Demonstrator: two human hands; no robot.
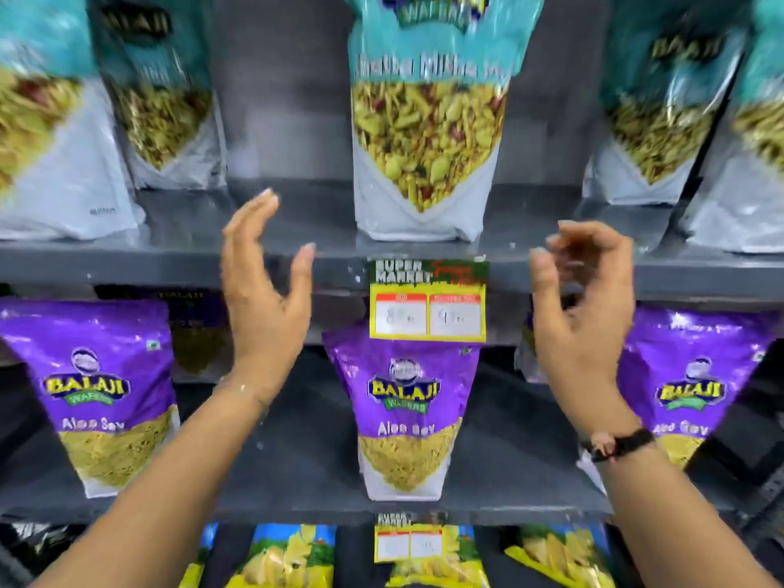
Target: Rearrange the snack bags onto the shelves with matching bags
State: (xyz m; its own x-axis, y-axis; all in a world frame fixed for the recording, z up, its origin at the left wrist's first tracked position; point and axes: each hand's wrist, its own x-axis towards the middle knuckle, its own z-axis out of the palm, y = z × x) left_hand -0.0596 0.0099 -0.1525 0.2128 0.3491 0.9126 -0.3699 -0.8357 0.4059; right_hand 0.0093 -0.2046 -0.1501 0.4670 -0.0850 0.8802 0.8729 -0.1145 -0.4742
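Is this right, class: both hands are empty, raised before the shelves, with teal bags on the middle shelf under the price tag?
Not quite. The head view shows purple Aloo Sev bags under the price tag; teal bags stand above. Left hand and right hand are empty.

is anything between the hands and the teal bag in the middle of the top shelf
Nothing visible. The left hand and right hand are both empty, raised in front of the shelf edge, either side of the teal bag. Open air lies between each hand and the bag; the price tag hangs below it.
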